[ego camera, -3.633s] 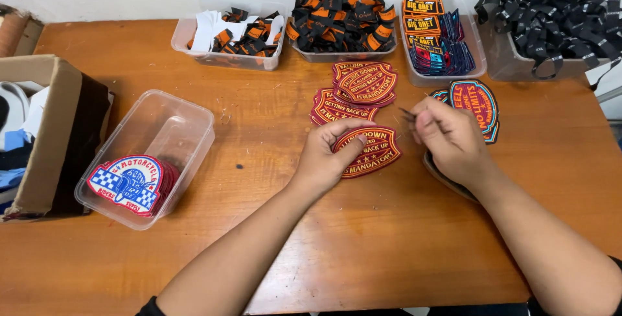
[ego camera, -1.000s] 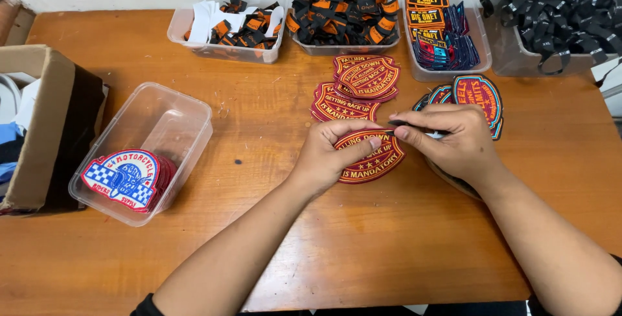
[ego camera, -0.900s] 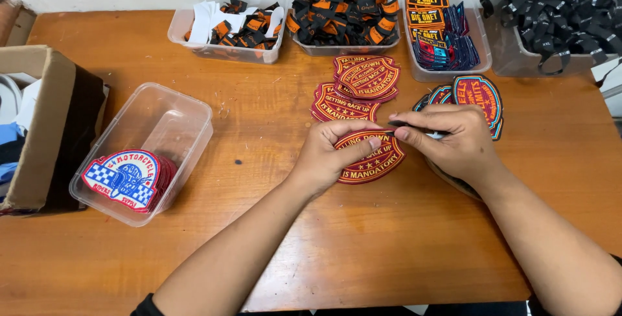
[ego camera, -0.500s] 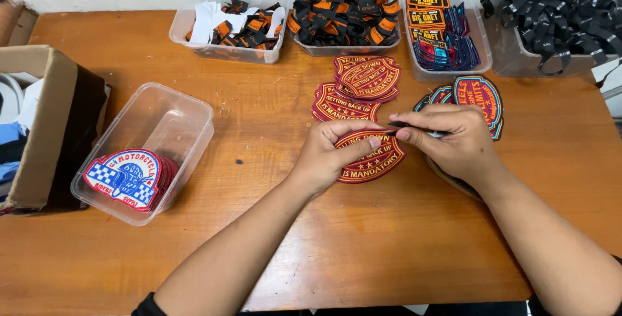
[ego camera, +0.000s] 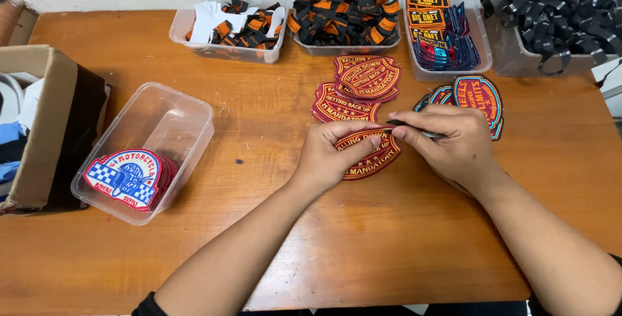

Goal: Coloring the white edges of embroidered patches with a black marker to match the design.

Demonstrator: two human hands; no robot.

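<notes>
Since the earliest frame your hands have drawn together over the dark red embroidered oval patch with orange lettering [ego camera: 370,154], and the view has crept a little closer to the wooden table [ego camera: 272,128]; over the last second almost nothing shifts. Your left hand [ego camera: 334,154] lies on the left half of that patch, fingers curled and thumb pressing its top edge, apparently to keep it flat and steady. Your right hand [ego camera: 447,142] pinches a thin dark tool [ego camera: 414,128] (a pen or pick, too small to tell) between thumb and forefinger, its tip meeting the patch's upper edge just beside your left thumb. The patch lies flat on the table near its middle.

Behind the patch sits a loose stack of matching red patches [ego camera: 356,86]; to its right, partly under your right hand, a blue-rimmed shield patch pile [ego camera: 479,99]. Well to its left stands a clear plastic tub [ego camera: 146,151] holding checkered blue-and-red patches [ego camera: 126,176], with a cardboard box [ego camera: 45,121] beyond. Along the far edge run trays of small folded labels [ego camera: 343,14].
</notes>
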